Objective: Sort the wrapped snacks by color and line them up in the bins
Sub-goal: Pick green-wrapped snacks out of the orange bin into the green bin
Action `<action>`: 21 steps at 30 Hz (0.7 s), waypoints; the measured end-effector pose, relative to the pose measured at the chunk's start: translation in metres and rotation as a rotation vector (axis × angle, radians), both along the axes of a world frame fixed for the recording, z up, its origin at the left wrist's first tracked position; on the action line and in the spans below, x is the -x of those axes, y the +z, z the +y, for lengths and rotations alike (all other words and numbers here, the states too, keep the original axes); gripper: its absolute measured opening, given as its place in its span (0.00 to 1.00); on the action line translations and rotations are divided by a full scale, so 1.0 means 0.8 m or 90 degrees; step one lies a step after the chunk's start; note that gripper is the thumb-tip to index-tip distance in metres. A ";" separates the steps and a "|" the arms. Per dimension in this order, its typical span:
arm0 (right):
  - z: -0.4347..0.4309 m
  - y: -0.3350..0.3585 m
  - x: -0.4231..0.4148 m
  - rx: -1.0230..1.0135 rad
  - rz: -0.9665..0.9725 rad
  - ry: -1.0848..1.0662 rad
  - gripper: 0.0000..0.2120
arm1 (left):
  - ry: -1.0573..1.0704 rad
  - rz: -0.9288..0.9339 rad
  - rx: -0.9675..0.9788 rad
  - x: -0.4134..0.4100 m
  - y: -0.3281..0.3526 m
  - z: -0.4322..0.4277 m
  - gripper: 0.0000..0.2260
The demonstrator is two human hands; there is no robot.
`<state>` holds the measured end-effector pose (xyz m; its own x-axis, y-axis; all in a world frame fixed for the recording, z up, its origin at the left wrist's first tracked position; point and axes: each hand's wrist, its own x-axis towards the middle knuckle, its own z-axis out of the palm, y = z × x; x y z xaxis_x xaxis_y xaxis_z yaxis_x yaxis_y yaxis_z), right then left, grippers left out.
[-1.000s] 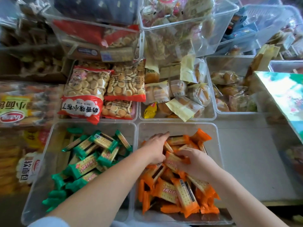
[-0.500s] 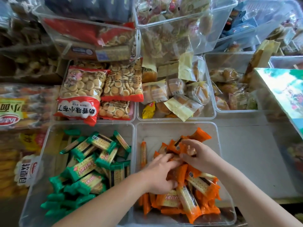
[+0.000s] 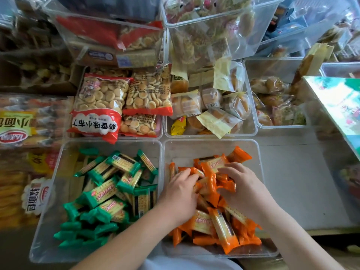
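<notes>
— What do we have from the head camera?

— We see the orange snacks (image 3: 220, 227) heaped in the clear bin (image 3: 214, 146) at lower centre of the frame. The green snacks (image 3: 109, 191) fill the neighbouring bin (image 3: 48, 221) at lower left. So the colours look already split, one to a bin.

— And the hands?

— Both are down in the orange heap. The left hand (image 3: 179, 195) has its fingers curled round an orange packet near the middle of the bin. The right hand (image 3: 243, 188) has its fingers bent into the pile just beside it, gripping packets too.

— Why both hands in one spot?

— We judge they are gathering loose packets to square them up. The heap lies crossed and tilted, so the lining-up is not yet done. One packet stands on edge against the bin's left wall, perhaps the start of a row.

— The green side?

— Just as jumbled, we'd say, with no hand on it.

— Anything else nearby?

— Biscuit bags (image 3: 99, 106) sit at centre left, and bread packs (image 3: 212, 106) fill the bin above the orange one.
</notes>
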<state>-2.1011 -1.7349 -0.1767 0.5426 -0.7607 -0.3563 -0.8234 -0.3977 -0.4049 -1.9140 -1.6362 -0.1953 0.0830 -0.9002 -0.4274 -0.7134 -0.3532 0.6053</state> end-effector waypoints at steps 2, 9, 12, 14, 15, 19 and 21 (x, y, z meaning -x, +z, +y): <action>0.021 -0.001 -0.002 -0.026 0.091 0.053 0.38 | 0.006 -0.053 0.036 -0.009 0.000 0.008 0.20; 0.032 -0.034 -0.024 -0.003 0.290 0.103 0.63 | -0.021 -0.065 0.081 -0.016 -0.010 0.034 0.17; 0.013 -0.033 -0.031 0.031 0.230 0.093 0.51 | -0.018 -0.062 0.094 -0.016 -0.010 0.042 0.17; 0.005 -0.031 -0.033 0.033 0.188 0.059 0.45 | -0.011 -0.066 0.111 -0.018 -0.008 0.047 0.16; 0.002 -0.031 -0.033 0.040 0.161 0.032 0.42 | -0.011 -0.074 0.124 -0.019 -0.006 0.049 0.15; -0.008 -0.027 -0.023 0.089 -0.015 -0.155 0.30 | -0.014 -0.122 0.136 -0.019 -0.002 0.059 0.13; -0.006 -0.021 -0.016 0.134 -0.069 -0.208 0.24 | -0.017 -0.144 0.123 -0.018 -0.001 0.062 0.13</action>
